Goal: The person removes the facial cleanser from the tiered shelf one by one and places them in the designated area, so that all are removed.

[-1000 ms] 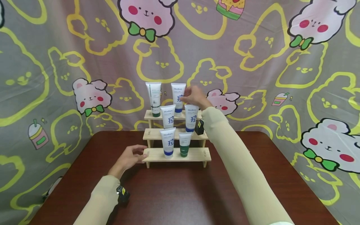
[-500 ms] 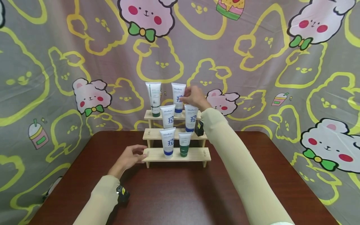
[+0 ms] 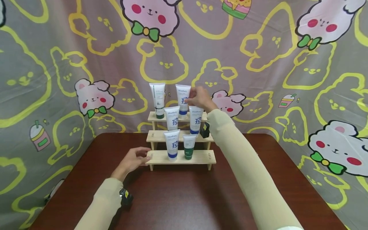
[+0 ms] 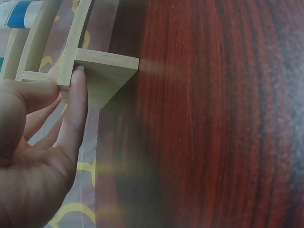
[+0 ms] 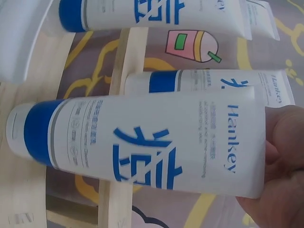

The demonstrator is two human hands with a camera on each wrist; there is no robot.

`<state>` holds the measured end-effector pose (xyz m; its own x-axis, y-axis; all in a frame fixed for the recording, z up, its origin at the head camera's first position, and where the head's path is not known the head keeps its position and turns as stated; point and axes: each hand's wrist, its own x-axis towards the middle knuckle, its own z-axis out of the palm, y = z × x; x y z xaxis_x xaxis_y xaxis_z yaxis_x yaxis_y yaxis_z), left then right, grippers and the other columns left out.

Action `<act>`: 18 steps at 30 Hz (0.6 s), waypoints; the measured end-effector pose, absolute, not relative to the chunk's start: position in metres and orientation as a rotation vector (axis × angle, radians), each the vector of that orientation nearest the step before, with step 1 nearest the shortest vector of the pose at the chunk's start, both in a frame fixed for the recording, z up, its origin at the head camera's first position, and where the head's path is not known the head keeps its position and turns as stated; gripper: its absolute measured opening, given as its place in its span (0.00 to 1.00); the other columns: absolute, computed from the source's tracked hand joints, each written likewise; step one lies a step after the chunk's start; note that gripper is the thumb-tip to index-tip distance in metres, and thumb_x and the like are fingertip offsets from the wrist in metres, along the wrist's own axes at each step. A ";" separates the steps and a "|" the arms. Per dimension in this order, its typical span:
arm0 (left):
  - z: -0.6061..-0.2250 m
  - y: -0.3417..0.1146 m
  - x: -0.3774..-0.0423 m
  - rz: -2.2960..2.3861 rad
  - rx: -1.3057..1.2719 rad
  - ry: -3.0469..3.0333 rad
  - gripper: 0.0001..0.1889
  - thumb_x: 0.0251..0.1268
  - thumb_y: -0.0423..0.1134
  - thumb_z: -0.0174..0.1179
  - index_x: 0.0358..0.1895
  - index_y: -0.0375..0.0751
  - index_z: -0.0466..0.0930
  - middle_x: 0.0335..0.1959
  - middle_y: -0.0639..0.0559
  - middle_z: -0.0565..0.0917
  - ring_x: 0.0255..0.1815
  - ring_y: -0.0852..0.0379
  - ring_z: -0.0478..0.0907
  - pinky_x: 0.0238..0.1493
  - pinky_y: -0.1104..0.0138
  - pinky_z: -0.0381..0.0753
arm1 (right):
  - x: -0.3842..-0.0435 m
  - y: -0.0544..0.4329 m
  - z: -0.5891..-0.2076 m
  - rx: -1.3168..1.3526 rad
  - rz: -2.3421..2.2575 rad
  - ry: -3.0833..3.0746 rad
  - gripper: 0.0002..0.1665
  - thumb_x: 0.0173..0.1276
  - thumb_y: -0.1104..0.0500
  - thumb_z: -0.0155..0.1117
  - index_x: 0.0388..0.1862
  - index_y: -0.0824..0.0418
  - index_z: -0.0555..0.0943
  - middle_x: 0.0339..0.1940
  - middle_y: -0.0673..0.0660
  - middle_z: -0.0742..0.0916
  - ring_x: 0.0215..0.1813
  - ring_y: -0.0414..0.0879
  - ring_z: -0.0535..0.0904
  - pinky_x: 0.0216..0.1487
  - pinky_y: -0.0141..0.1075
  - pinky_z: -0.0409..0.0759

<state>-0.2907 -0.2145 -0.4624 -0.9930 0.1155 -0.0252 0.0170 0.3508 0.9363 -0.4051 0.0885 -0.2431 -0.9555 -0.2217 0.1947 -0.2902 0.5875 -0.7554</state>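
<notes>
My right hand (image 3: 200, 97) is at the top tier of a wooden step shelf (image 3: 202, 156). Its thumb and fingers pinch the right side of a white squeeze tube with a blue band (image 3: 182, 95), which stands upright there. In the right wrist view the hand (image 5: 285, 166) is partly hidden behind a nearer blue-banded tube (image 5: 142, 142) on the middle tier. My left hand (image 3: 133, 162) grips the left end of the bottom step. The left wrist view has its thumb and finger on either side of the board (image 4: 71, 52).
A white-and-green tube (image 3: 157, 99) stands at the top left. Lower tiers carry more blue-banded tubes (image 3: 172, 118) and a small green-bottomed tube (image 3: 189, 147). The shelf is on a dark red-brown table (image 3: 178, 198), and a patterned curtain (image 3: 115, 64) hangs close behind.
</notes>
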 end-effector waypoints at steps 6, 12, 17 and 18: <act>-0.460 -0.214 -0.290 1.745 0.124 2.499 0.23 0.68 0.26 0.64 0.65 0.28 0.76 0.54 0.31 0.79 0.42 0.54 0.86 0.43 0.61 0.93 | -0.403 0.090 -0.241 0.477 1.326 -2.695 0.22 0.70 0.63 0.71 0.60 0.68 0.80 0.55 0.65 0.87 0.52 0.55 0.86 0.53 0.43 0.90; -0.460 -0.213 -0.288 1.747 0.143 2.496 0.23 0.69 0.25 0.64 0.66 0.26 0.75 0.54 0.30 0.79 0.41 0.55 0.86 0.43 0.62 0.93 | -0.399 0.093 -0.232 0.480 1.442 -2.604 0.22 0.72 0.64 0.69 0.62 0.68 0.79 0.57 0.65 0.86 0.55 0.58 0.85 0.58 0.49 0.89; -0.459 -0.213 -0.289 1.747 0.125 2.497 0.23 0.68 0.25 0.63 0.65 0.27 0.76 0.53 0.31 0.79 0.41 0.55 0.86 0.43 0.61 0.93 | -0.396 0.099 -0.223 0.485 1.531 -2.447 0.21 0.72 0.65 0.68 0.62 0.69 0.79 0.58 0.66 0.86 0.58 0.56 0.84 0.58 0.52 0.88; -0.459 -0.213 -0.289 1.742 0.125 2.501 0.23 0.69 0.25 0.63 0.65 0.28 0.76 0.53 0.31 0.79 0.41 0.55 0.86 0.43 0.61 0.93 | -0.395 0.100 -0.222 0.485 1.558 -2.411 0.21 0.72 0.65 0.68 0.62 0.69 0.79 0.58 0.67 0.86 0.57 0.56 0.84 0.58 0.53 0.88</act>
<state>-0.2892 -0.2127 -0.4590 -0.9925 0.1191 -0.0282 0.0148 0.3457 0.9382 -0.3954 0.1005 -0.2219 -0.9186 -0.1501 0.3656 -0.3950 0.3801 -0.8364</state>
